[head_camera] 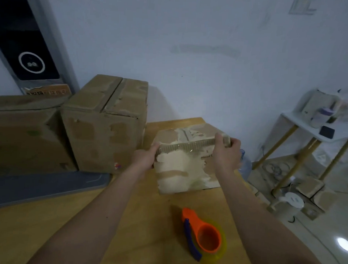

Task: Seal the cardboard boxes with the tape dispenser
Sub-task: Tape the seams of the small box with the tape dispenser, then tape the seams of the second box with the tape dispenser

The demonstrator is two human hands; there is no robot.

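A small worn cardboard box (185, 172) with torn, whitish patches stands on the wooden table (145, 220). My left hand (145, 157) grips its near top edge at the left corner. My right hand (227, 152) grips the same edge at the right corner, fingers curled over the top. Clear tape runs along that edge. An orange tape dispenser (203, 234) with a blue blade guard and a yellowish roll lies on the table near me, untouched.
A taller cardboard box (103, 124) stands left of the small one, and a larger box (25, 137) sits further left. A grey tray (43, 186) lies before them. To the right, off the table, stands a white shelf (317, 128) with floor clutter.
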